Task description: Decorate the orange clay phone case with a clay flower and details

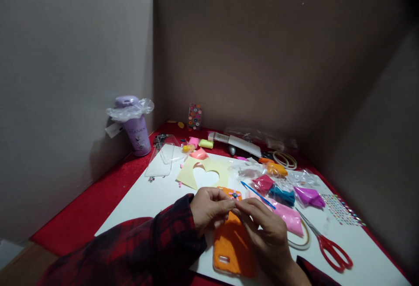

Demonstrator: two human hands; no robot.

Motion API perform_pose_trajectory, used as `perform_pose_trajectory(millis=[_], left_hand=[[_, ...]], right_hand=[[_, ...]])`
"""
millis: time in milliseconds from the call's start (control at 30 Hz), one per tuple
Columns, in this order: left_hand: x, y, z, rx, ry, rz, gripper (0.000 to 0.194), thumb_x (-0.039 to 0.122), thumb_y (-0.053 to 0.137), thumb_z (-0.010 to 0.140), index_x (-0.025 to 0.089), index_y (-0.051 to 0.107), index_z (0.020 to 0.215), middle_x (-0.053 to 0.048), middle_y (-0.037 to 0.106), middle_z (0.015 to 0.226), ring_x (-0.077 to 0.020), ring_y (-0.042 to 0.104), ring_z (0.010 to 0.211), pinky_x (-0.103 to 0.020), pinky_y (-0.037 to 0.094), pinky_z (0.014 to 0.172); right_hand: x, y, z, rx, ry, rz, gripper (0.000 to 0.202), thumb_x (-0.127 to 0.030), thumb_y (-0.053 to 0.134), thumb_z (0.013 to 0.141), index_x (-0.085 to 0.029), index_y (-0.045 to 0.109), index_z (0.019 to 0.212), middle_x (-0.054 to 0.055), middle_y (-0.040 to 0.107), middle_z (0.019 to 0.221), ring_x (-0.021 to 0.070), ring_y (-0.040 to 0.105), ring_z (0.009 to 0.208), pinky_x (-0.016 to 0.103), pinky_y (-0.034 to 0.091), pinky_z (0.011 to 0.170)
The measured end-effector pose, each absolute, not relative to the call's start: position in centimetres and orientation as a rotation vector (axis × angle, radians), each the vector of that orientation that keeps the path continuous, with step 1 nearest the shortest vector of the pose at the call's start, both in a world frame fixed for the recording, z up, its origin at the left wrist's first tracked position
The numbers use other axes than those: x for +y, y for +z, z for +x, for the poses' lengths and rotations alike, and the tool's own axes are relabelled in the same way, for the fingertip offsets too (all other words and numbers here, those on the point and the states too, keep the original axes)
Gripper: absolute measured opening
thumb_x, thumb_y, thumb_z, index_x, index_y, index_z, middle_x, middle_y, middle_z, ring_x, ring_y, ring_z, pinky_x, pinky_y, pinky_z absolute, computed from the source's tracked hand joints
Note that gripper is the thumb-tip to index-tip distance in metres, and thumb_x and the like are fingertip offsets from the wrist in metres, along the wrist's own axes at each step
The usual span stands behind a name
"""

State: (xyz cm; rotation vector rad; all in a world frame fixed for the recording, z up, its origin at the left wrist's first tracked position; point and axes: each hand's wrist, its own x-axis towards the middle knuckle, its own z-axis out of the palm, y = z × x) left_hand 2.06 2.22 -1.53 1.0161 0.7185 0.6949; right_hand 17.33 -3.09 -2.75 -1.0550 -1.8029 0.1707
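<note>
An orange-covered phone case (231,244) lies on the white sheet in front of me, its camera cutout at the near end. Near its far end sits a small pink clay flower (234,195) with a dark centre. Over the case, my left hand (211,209) is closed, thumb and fingertips pinched together. My right hand (263,225) is closed too, its fingertips meeting the left ones just below the flower. Whatever lies between the fingertips is hidden or too small to name. A blue modelling tool (258,194) rests beyond my right hand.
Red-handled scissors (334,251) and a tape roll (306,238) lie to the right. Bagged clay (283,196) and a gem sheet (342,209) are beyond. Heart-cut yellow paper (186,174), clear cases (160,166) and a purple tumbler (136,133) stand or lie farther left.
</note>
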Motion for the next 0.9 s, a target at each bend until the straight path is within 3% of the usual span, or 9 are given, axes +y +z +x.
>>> perform_pose_trajectory(millis=[133, 267, 900], left_hand=[[2.23, -1.60, 2.10, 0.722, 0.693, 0.982, 0.036, 0.044, 0.071, 0.062, 0.013, 0.054, 0.068, 0.003, 0.050, 0.047, -0.0030, 0.035, 0.031, -0.018, 0.018, 0.032], [2.15, -1.63, 2.16, 0.716, 0.705, 0.972, 0.037, 0.044, 0.071, 0.062, 0.012, 0.054, 0.068, 0.004, 0.050, 0.047, -0.0027, 0.035, 0.031, -0.018, 0.018, 0.032], [2.29, -1.83, 2.24, 0.733, 0.716, 0.931, 0.035, 0.040, 0.073, 0.059, 0.012, 0.054, 0.067, 0.003, 0.050, 0.046, -0.0022, 0.033, 0.031, -0.018, 0.019, 0.032]], right_hand=[[-3.13, -2.85, 17.22, -1.770, 0.163, -1.119, 0.025, -0.014, 0.057, 0.080, -0.021, 0.059, 0.104, 0.005, 0.064, 0.084, 0.0132, 0.059, 0.067, 0.023, 0.047, 0.053], [-3.23, -2.84, 17.11, -1.721, 0.214, -1.167, 0.013, -0.016, 0.057, 0.079, -0.020, 0.061, 0.091, 0.002, 0.063, 0.075, 0.0113, 0.056, 0.059, 0.022, 0.043, 0.049], [-3.19, -3.26, 17.31, -1.721, 0.234, -1.150, 0.016, -0.013, 0.058, 0.079, -0.022, 0.060, 0.092, 0.000, 0.062, 0.076, 0.0095, 0.054, 0.060, 0.021, 0.040, 0.050]])
